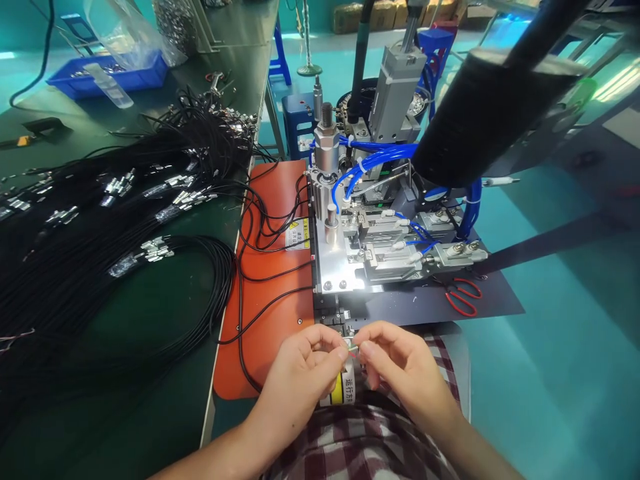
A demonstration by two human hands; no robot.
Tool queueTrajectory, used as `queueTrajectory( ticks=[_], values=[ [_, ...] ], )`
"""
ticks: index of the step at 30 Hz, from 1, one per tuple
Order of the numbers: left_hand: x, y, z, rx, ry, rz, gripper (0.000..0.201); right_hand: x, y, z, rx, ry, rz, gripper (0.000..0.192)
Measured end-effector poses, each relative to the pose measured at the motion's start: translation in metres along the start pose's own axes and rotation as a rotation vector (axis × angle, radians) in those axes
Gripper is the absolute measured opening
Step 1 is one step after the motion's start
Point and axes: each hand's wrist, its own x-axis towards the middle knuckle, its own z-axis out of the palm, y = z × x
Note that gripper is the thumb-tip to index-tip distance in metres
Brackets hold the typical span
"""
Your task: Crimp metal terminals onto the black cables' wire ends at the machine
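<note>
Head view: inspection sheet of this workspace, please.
Surface: green bench; orange mat.
Job's things: small metal connector pinched between both hands; metal fixture machine just beyond.
Clutter: red scissors; blue tray; plastic bag.
Grippers: left hand and right hand, fingers closed on the connector.
Cables: black cable bundles with metal ends; blue air hoses.
Surroundings: teal floor; blue stool.
</note>
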Motion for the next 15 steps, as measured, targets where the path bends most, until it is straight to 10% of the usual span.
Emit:
queueTrajectory(
  ticks=[6,15],
  values=[
    [-0.0014,0.0001,-0.0003,0.008,-0.018,0.016,0.023,-0.0022,0.0021,0.0026,-0.213,0.055,-0.150,0.015],
    [-0.0011,-0.0077,0.0014,-0.080,-0.046,0.027,0.018,-0.0017,0.0007,0.0058,0.031,-0.010,0.008,0.017]
  ],
)
